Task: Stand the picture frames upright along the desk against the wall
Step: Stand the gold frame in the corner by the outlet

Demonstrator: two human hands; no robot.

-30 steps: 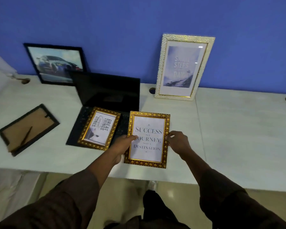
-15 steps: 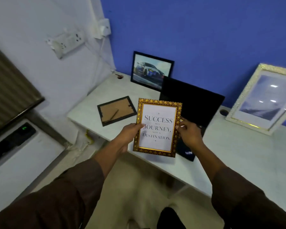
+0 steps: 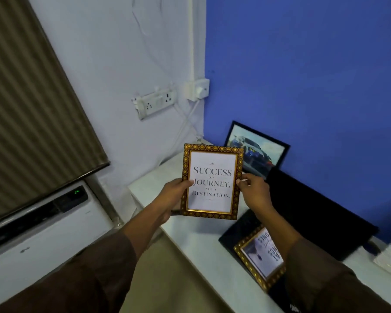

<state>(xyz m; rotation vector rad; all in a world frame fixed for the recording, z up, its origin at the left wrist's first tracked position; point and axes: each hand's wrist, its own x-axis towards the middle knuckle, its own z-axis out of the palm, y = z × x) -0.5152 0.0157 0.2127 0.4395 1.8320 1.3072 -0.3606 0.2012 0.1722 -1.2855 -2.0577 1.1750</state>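
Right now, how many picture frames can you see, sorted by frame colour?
Gold patterned: 2, the Success frame held in both hands and the small frame lying on the laptop.
Black: 1, the car picture leaning on the blue wall.
Total: 3

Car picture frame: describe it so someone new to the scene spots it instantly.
Find the blue wall, then follow it down to the desk near the corner. The car picture frame stands there, leaning against the wall behind the laptop. Unlike the two gold-bordered quote frames nearby, its border is thin and black.
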